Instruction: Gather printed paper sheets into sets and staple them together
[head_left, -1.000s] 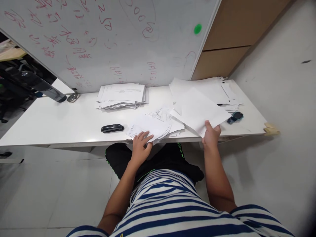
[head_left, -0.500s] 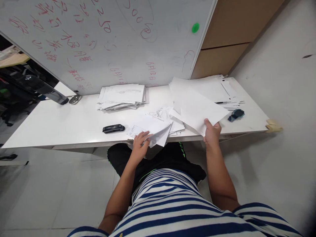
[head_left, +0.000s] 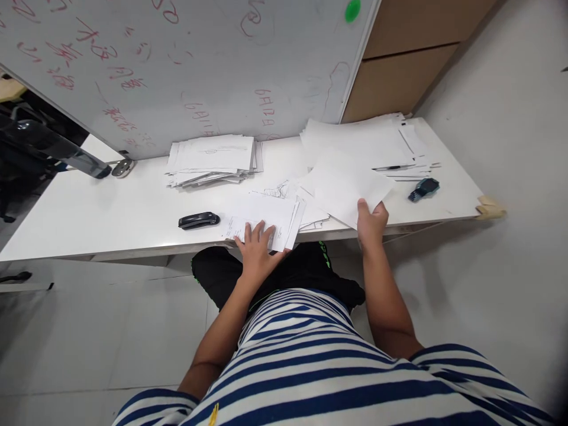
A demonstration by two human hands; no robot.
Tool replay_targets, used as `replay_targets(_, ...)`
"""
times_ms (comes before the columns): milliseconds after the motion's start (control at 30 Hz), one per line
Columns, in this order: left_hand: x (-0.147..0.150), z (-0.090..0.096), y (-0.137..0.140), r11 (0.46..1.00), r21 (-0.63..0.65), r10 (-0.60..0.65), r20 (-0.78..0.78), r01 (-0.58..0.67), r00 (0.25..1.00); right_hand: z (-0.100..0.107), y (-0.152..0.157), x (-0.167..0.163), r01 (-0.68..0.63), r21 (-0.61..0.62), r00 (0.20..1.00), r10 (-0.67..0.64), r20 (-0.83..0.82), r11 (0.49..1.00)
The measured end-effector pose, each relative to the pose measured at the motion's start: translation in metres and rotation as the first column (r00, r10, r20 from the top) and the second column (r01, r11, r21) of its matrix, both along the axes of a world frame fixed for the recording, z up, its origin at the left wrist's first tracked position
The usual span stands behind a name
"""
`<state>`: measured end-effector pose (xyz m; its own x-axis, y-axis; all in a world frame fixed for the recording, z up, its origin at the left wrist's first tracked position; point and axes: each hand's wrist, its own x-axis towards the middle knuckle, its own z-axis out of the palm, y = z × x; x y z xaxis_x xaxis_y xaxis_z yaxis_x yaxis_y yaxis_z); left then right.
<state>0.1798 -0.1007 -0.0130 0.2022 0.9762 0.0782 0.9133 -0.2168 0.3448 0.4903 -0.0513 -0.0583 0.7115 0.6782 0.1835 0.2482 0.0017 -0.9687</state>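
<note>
The left hand (head_left: 257, 248) lies flat, fingers spread, on a small sheaf of printed papers (head_left: 261, 218) at the near edge of the white surface (head_left: 110, 207). The right hand (head_left: 371, 223) pinches the near corner of a blank sheet (head_left: 344, 184), thumb on top, the sheet slanting away over loose papers. A black stapler (head_left: 198, 220) sits just left of the left hand; a small blue device (head_left: 423, 189) lies right of the right hand.
</note>
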Motion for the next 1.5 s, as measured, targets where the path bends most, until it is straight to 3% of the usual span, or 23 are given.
replay_targets(167,0.003,-0.003,-0.001,0.995,0.063,0.073,0.062,-0.077,0.995,-0.002,-0.001,0.001,-0.005,0.014,1.000,0.005,0.015,1.000)
replay_targets(300,-0.005,0.001,0.012,0.981,0.182,0.056,0.038,-0.062,0.998,-0.008,0.001,0.003,0.022,0.063,0.999,-0.019,-0.046,0.998)
replay_targets(467,-0.006,0.043,0.046,0.937,0.343,0.069,0.002,-0.066,0.998,-0.009,0.004,0.005,0.060,0.146,0.980,-0.030,-0.199,0.988)
replay_targets(567,0.019,0.072,0.063,0.930,0.366,0.026,-0.012,-0.020,1.000,-0.006,0.004,0.006,0.070,0.169,0.967,-0.025,-0.252,0.983)
replay_targets(633,0.047,0.079,0.072,0.954,0.295,-0.038,-0.043,0.049,0.998,-0.003,0.004,0.005,0.086,0.174,0.960,-0.035,-0.278,0.981)
replay_targets(700,0.078,0.074,0.079,0.976,0.179,-0.109,-0.075,0.121,0.991,-0.001,0.004,0.004,0.109,0.185,0.952,-0.049,-0.301,0.977)
replay_targets(800,0.116,0.049,0.090,0.983,0.043,-0.171,-0.097,0.176,0.980,-0.001,0.004,0.004,0.131,0.200,0.950,-0.066,-0.304,0.971)
replay_targets(900,0.131,0.027,0.089,0.987,-0.009,-0.160,-0.087,0.160,0.983,-0.001,0.005,0.006,0.153,0.217,0.943,-0.077,-0.325,0.964)
replay_targets(1033,0.102,0.029,0.059,0.983,0.040,-0.181,0.122,0.178,0.976,0.011,-0.002,0.009,0.124,0.240,0.922,-0.023,-0.386,0.963)
replay_targets(1167,0.043,0.052,0.032,0.993,0.101,-0.110,0.509,0.068,0.854,0.036,-0.017,-0.007,-0.060,0.265,0.955,0.133,-0.267,0.962)
replay_targets(1267,-0.001,0.064,0.041,0.999,0.029,-0.035,0.637,0.021,0.770,0.054,-0.020,-0.029,-0.226,0.253,0.936,0.282,-0.213,0.941)
replay_targets(1400,-0.041,0.071,0.069,0.971,-0.109,-0.059,0.751,0.213,0.657,0.077,-0.010,-0.059,-0.480,0.179,0.850,0.506,-0.149,0.859)
replay_targets(1500,-0.051,0.073,0.079,0.942,-0.149,-0.043,0.838,0.302,0.545,0.092,-0.001,-0.075,-0.580,0.124,0.804,0.590,-0.075,0.805)
